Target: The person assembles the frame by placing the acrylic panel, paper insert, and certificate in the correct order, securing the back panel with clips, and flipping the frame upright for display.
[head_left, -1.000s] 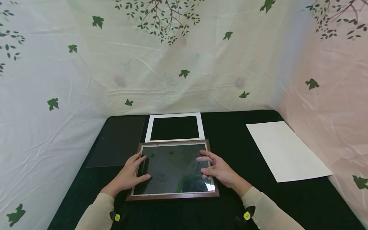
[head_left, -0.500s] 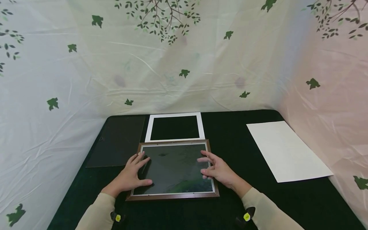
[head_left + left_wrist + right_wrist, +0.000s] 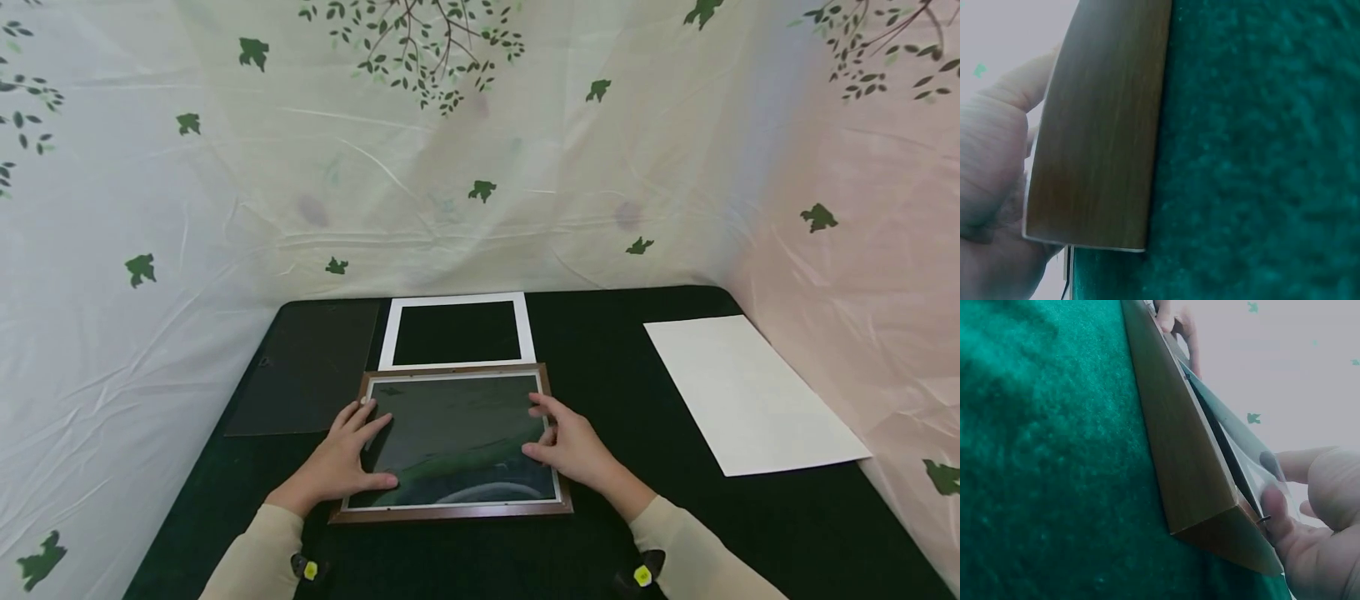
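Note:
A brown wooden picture frame (image 3: 450, 514) with a pale inner lip lies on the dark cloth. Over its opening is a clear sheet (image 3: 457, 433) carrying reflections; in the right wrist view the clear sheet (image 3: 1235, 428) bows up above the near corner. My right hand (image 3: 573, 446) pinches the sheet's right edge between thumb and fingers. At the frame's left side my left hand (image 3: 341, 458) spreads its fingers, with the thumb (image 3: 382, 481) over the sheet. The left wrist view shows the left hand (image 3: 991, 162) beside the frame's outer side (image 3: 1097, 137). A small dark metal tab (image 3: 1264, 519) sticks out near the frame's corner.
A white mat (image 3: 461, 365) with a rectangular window lies behind the frame. At left is a dark flat panel (image 3: 303, 367), at right a white sheet (image 3: 750, 400). Leaf-printed curtains (image 3: 480, 242) hang behind and beside the dark-covered table (image 3: 480, 562).
The left hand has shifted slightly right over the sheet. The right fingers have drawn in a little. Reflections on the clear sheet have changed; the frame stays put.

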### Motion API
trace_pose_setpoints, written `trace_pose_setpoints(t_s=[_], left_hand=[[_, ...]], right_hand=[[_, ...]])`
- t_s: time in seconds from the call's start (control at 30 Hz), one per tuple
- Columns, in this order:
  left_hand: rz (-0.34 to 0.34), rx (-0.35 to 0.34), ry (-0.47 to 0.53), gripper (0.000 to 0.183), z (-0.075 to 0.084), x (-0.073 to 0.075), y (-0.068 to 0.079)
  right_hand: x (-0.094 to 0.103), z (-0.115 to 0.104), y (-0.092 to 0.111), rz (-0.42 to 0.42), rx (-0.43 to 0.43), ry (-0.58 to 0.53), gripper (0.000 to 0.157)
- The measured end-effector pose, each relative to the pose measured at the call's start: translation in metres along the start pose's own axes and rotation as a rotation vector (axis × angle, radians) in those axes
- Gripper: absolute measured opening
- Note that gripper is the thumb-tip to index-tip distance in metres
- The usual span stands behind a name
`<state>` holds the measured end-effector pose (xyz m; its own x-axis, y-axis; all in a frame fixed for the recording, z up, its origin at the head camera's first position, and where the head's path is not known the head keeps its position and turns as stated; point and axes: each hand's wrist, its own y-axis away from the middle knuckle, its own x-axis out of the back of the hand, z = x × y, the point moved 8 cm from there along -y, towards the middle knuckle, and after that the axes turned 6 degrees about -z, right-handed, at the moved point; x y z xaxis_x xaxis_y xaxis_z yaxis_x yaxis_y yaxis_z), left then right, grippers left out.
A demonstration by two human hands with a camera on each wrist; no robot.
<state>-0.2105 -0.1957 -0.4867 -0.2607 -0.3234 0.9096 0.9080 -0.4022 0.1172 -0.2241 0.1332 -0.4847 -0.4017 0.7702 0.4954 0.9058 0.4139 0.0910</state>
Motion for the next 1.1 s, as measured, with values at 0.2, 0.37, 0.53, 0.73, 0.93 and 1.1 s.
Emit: trace_pose_setpoints(t_s=[0.2,0.37,0.53,0.73,0.93,1.1], left_hand=[[0.0,0.013,-0.008,0.103,-0.003,-0.001,0.0],[-0.005,0.021,-0.017,0.104,-0.005,-0.003,-0.001],[-0.014,0.021,-0.008,0.105,-0.005,-0.004,-0.001],[-0.005,0.02,-0.008,0.104,-0.003,-0.002,0.0],[-0.006,0.026,-0.02,0.104,-0.002,-0.002,0.0],[0.003,0.016,-0.032,0.106,0.0,-0.002,0.001]], right_hand=[[0.007,-0.004,0.001,0.086,-0.003,0.252,0.075],[0.004,0.001,0.001,0.091,-0.02,0.377,0.078],[0.001,0.004,0.002,0.104,-0.006,0.416,0.074],[0.002,0.004,0.003,0.097,-0.012,0.424,0.074],[0.005,0.003,0.002,0.096,0.049,0.467,0.07],[0.003,0.008,0.0,0.029,0.084,0.478,0.078]])
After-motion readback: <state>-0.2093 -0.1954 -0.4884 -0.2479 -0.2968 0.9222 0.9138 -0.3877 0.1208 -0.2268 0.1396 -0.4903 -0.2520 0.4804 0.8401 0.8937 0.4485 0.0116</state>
